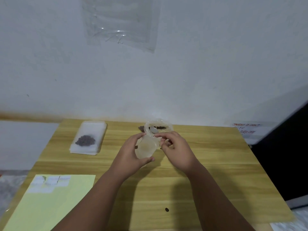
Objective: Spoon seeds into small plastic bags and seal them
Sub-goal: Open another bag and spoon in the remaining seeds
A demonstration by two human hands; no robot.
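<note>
Centre frame: left hand (133, 153) cups a small clear bag (147, 147), fingers curled round it; right hand (175, 148) pinches its top edge, likely opening or sealing the mouth. Just above, one clear container (158, 126) holding seeds (158, 127) and a spoon (154, 130). Left: one filled bag (87, 139) atop a stack. One stray seed (166, 209), lower centre.

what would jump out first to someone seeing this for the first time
Both hands meet at the middle of the wooden table: the left hand cups a small clear plastic bag while the right hand pinches its top edge. Left of them, a heap of dark seeds lies on a stack of bags, and a pale yellow sheet fills the near left corner.
</note>
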